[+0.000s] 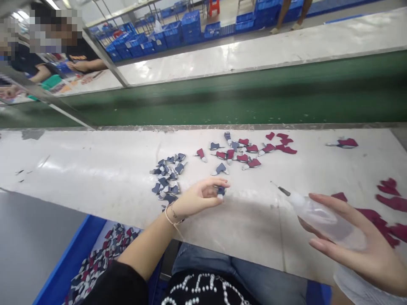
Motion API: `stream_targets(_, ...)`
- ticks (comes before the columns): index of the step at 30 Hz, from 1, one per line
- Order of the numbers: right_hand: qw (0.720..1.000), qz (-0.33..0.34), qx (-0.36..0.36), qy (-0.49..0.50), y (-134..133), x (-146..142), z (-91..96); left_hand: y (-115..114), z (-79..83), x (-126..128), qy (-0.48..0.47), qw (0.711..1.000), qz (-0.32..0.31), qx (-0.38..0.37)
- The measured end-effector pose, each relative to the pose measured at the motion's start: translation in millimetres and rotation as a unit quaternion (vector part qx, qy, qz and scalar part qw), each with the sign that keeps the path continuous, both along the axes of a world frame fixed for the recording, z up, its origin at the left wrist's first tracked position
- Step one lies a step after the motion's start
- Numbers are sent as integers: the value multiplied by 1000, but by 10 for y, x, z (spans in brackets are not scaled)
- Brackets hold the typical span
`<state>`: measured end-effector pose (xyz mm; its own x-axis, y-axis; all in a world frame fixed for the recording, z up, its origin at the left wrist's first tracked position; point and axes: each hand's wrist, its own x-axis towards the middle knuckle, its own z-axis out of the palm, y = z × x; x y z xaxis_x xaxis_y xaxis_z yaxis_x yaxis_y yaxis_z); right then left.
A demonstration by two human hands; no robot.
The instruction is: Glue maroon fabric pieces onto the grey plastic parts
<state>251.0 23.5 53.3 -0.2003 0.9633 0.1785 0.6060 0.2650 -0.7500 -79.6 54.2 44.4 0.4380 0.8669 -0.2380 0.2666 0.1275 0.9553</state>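
Fingers of your left hand [203,195] were pinching a small navy piece [221,192] against the thumb, just right of the navy heap [166,178]. Your right hand [365,235] was curled around a translucent squeeze bottle [333,226], well to the right of that heap, its fingers gripping both sides. How hard they pressed, you could not have told from this view. The bottle's dark tip [284,191] pointed back toward the heap and stood apart from the held piece.

Above and right of the heap lay a loose spread of navy and maroon pieces [242,158]; farther right lay loose maroon pieces [395,202]. Below and left of it sat a blue bin [74,254] filled with more mixed pieces.

You seemed to be at the readying step: one piece singled out, the bottle in hand, the two not yet touching. As a judgement, your next move called for a steady pinch, a clear face on the piece toward the tip, and a light, controlled squeeze, since your fingertips left little of it exposed.
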Motion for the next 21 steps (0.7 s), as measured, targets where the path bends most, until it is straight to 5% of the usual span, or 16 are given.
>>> stream_targets(2, 999, 10, 1, 43, 5, -62, 93, 33, -79, 187, -150, 984, -11, -93)
stream_targets(5, 970, 109, -70, 206, 139, -146, 123, 41, -243, 413, -182, 975, -18, -127)
stream_targets(8, 914, 178, -134, 338, 319, -187, 15, 14, -376, 517, -71, 997, 26, 6)
stream_targets(12, 894, 181, -144, 384, 488, -186, -173, -59, -414, 542, 37, 982, -24, 186)
stream_targets(16, 869, 193, -142, 433, 550, -128, -289, -153, -409, 637, 167, 945, -140, 243)
stream_targets(21, 854, 215, -139, 453, 519, -55, -402, -179, -518, 723, 201, 930, -145, 271)
